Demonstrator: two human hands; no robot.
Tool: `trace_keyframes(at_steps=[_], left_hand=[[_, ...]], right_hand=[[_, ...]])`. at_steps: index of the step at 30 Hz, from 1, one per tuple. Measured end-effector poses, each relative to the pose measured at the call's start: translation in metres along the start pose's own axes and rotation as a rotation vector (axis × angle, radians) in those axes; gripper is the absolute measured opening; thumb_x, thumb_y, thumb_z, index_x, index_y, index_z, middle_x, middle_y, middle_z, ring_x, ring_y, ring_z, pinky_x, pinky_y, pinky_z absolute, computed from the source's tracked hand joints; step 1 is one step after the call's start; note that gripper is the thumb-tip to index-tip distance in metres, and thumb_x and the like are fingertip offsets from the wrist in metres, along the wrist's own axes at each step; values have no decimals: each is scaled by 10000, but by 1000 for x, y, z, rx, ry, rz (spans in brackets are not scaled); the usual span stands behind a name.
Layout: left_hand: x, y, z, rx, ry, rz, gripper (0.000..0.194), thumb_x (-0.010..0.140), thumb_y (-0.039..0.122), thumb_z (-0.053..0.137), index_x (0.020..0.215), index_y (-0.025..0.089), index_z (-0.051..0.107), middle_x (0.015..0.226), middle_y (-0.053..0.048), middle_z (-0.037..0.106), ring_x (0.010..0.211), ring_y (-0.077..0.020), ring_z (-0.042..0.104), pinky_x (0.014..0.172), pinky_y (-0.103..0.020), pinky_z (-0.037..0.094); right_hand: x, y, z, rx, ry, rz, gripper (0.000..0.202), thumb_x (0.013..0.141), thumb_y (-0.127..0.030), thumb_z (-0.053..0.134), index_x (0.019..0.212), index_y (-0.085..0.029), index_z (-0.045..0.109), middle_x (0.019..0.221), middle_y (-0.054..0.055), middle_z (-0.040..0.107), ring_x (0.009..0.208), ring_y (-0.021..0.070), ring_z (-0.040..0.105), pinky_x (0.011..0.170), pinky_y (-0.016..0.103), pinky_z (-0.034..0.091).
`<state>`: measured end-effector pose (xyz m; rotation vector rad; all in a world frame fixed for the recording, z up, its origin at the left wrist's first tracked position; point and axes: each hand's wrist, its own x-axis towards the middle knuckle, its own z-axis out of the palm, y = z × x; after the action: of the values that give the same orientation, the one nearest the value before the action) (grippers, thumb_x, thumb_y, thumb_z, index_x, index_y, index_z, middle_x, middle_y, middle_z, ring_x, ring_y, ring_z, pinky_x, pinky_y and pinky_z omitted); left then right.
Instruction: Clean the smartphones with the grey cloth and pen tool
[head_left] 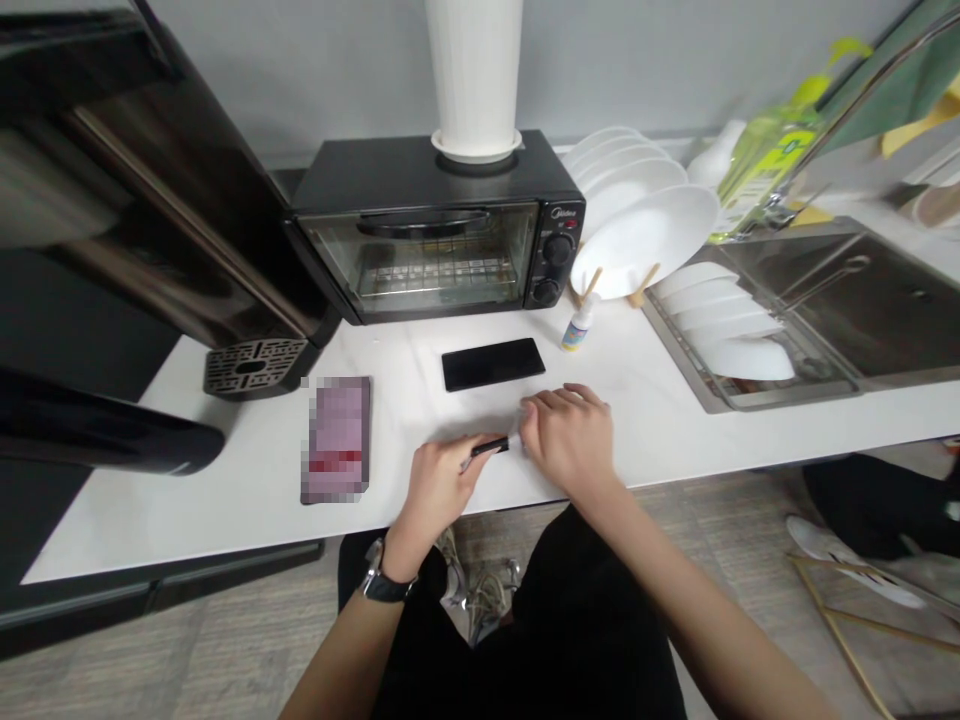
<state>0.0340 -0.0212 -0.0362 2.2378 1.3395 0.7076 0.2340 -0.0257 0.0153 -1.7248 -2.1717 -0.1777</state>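
Over the front part of the white counter [637, 385], my left hand [441, 478] is closed around one end of a slim black-and-white pen-like stick [491, 446]. My right hand [574, 435] is closed on its other, whitish end, with the fingers curled over so that the tip is hidden. Just beyond my hands a black phone [493, 364] lies flat. A small white dropper-like bottle [580, 325] with a blue and yellow label stands upright behind my right hand. To the left of my left hand lies a flat dark-edged device [366, 440], its pinkish face pixelated.
A black toaster oven [442, 220] stands at the back, bearing a white pot [476, 80]. White plates [649, 240] lean in a rack beside it. The sink [877, 290] with a dish basket is at right. A dark drink machine [259, 365] stands left.
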Motion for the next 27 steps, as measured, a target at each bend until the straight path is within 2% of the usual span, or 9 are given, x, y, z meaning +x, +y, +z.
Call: trace_keyframes(at_steps=[4, 6, 10, 14, 16, 18, 20, 24, 27], left_hand=[[-2, -8, 4, 177, 23, -60, 206, 848, 81, 545, 713, 182, 663, 662, -72, 702, 580, -218, 642, 567, -300, 419], [-2, -9, 3, 192, 22, -57, 206, 813, 63, 534, 680, 185, 632, 669, -81, 693, 577, -219, 627, 550, -301, 391], [-1, -4, -1, 155, -17, -30, 235, 859, 92, 576, 664, 184, 668, 617, -49, 694, 533, -185, 615, 538, -281, 377], [1, 5, -4, -33, 7, 4, 195, 1017, 252, 618, 1040, 232, 810, 833, -23, 817, 610, -155, 672, 634, -250, 460], [2, 7, -3, -108, 28, 18, 208, 1037, 312, 633, 1134, 259, 808, 906, -19, 837, 628, -151, 682, 659, -249, 472], [2, 6, -3, -104, 40, 13, 198, 1033, 315, 641, 1113, 251, 810, 908, -21, 837, 627, -149, 679, 651, -249, 465], [1, 4, -2, -32, 44, 4, 185, 1013, 256, 630, 996, 211, 809, 817, -33, 812, 591, -154, 653, 613, -256, 437], [-3, -4, -2, 127, 32, 13, 263, 872, 77, 556, 662, 163, 690, 600, -70, 689, 511, -183, 582, 533, -288, 347], [-4, -5, -4, 134, 23, 24, 280, 840, 67, 546, 598, 170, 643, 556, -65, 657, 479, -179, 560, 511, -288, 321]], right_hand=[[12, -65, 11, 95, -72, -161, 282, 1032, -259, 509, 857, -170, 712, 843, 66, 753, 801, 220, 669, 834, 374, 408], [15, -76, 11, 121, -87, -227, 265, 1047, -299, 520, 926, -160, 710, 871, 65, 751, 823, 221, 673, 806, 369, 402], [11, -32, 2, 85, -104, -211, 359, 1079, -330, 473, 860, -167, 707, 808, 64, 745, 767, 214, 671, 753, 361, 369], [1, 39, -8, -4, -93, -23, 457, 1081, -269, 405, 781, -169, 736, 765, 84, 759, 696, 216, 665, 704, 366, 360], [-2, 52, -8, -7, -59, 23, 473, 1078, -249, 384, 810, -164, 764, 789, 92, 779, 717, 228, 680, 737, 369, 395], [-2, 41, -5, 0, -6, 50, 456, 1066, -223, 390, 827, -157, 773, 825, 98, 793, 768, 238, 696, 830, 378, 427], [0, 9, 1, 10, 20, 35, 408, 1045, -209, 430, 806, -159, 756, 825, 92, 788, 786, 237, 695, 888, 389, 429], [7, -60, 10, 101, -48, -152, 299, 1025, -260, 515, 817, -173, 712, 803, 68, 752, 770, 222, 672, 805, 377, 422], [10, -63, 9, 126, -71, -224, 315, 1049, -318, 512, 852, -172, 709, 817, 65, 748, 782, 221, 672, 774, 368, 405]])
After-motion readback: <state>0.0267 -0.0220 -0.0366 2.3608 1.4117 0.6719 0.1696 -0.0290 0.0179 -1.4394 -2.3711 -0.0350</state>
